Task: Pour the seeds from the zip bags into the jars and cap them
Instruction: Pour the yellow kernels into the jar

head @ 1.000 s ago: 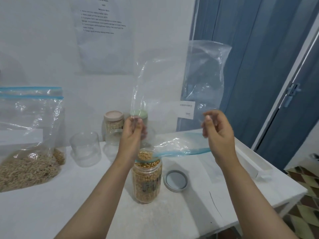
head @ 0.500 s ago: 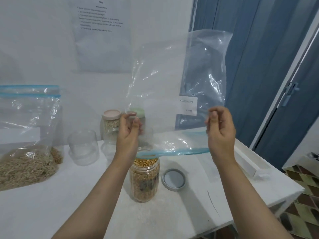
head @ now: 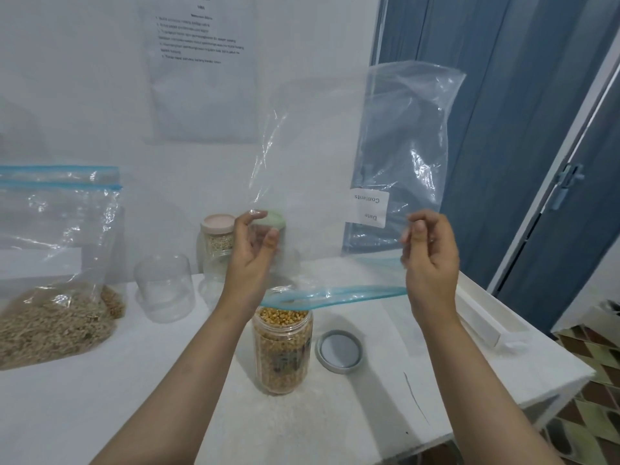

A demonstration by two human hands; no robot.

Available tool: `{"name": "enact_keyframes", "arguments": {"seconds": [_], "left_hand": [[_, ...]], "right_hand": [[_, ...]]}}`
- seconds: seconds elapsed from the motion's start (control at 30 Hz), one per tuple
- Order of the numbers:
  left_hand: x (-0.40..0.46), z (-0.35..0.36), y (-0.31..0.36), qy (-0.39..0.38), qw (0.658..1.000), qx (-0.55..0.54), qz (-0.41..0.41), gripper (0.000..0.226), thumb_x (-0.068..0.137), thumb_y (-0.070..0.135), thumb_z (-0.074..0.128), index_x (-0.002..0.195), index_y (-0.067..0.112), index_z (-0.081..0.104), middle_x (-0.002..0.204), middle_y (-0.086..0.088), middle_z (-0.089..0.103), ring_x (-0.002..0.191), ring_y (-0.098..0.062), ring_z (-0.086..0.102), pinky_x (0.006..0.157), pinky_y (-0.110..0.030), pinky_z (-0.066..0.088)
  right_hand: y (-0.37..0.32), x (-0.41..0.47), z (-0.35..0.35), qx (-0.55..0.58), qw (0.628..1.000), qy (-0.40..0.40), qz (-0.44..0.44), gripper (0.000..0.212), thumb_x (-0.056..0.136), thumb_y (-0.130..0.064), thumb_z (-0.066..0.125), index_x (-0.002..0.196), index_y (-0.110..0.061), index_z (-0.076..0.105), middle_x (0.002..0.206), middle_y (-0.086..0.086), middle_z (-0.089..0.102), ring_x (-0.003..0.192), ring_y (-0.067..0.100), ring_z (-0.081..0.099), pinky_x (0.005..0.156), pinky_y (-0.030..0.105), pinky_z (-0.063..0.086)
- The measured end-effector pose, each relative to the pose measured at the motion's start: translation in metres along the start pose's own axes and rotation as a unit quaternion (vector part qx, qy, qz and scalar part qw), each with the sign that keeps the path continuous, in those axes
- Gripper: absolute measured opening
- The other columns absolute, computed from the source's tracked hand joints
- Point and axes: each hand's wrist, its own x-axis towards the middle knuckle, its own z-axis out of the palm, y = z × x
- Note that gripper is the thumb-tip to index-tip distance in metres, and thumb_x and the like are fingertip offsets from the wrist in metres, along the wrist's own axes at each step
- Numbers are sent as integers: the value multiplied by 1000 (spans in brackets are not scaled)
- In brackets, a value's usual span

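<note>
On the white worktop (head: 100, 397), a zip bag of grain (head: 57, 290) stands far left beside an empty clear jar (head: 164, 286). The left hand (head: 251, 260) and right hand (head: 429, 263) pinch the upside-down empty zip bag (head: 335, 182), its blue mouth just over the open seed-filled jar (head: 283, 350); the grey lid (head: 339, 351) lies just right

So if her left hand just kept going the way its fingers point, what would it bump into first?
Probably the green-lidded jar right behind the left hand, whose fingers pinch the empty zip bag. After that comes the wall. How far back the jar stands is hard to judge from this one view.
</note>
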Motion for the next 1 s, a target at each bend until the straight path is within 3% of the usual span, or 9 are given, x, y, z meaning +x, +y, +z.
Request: {"name": "enact_keyframes", "arguments": {"seconds": [0.3, 0.6, 0.77, 0.83, 1.0], "left_hand": [[-4, 0, -4, -7, 1000, -16, -13, 24, 102, 18, 50, 124, 23, 42, 89, 13, 56, 80, 3, 58, 78, -13, 48], [3, -7, 0, -35, 998, 56, 13, 32, 93, 35, 52, 121, 39, 39, 97, 7, 55, 91, 5, 57, 85, -13, 45], [-5, -12, -9, -20, 996, 83, 12, 33, 99, 21, 52, 128, 25, 38, 90, 36, 56, 89, 9, 56, 87, -13, 45], [-11, -12, -14, -1, 995, 103, 11, 36, 100, 21, 53, 131, 26, 36, 90, 40, 55, 88, 10, 55, 85, -12, 44], [-19, -10, -22, 52, 991, 122, 18, 58, 100, 17, 57, 138, 49, 27, 96, 12, 57, 89, -3, 58, 85, -12, 47]], "right_hand": [[2, 1, 3, 4, 1000, 5, 6, 16, 107, -19, 43, 101, -23, 58, 76, 3, 51, 63, 19, 39, 56, 36, 33], [8, 3, 5, 8, 1000, 4, 15, 15, 107, -21, 43, 104, -19, 58, 78, 4, 52, 64, 17, 40, 57, 36, 34], [10, 4, 3, 11, 1000, -12, 24, 15, 107, -19, 43, 103, -18, 58, 78, 6, 52, 61, 18, 38, 55, 36, 33], [13, 2, 3, 8, 999, -19, 30, 15, 107, -19, 43, 103, -20, 57, 78, 4, 52, 61, 18, 39, 55, 35, 34], [28, -1, 0, -5, 996, -24, 80, 14, 106, -19, 44, 113, -27, 54, 72, -8, 57, 56, 14, 42, 53, 27, 40]]}}
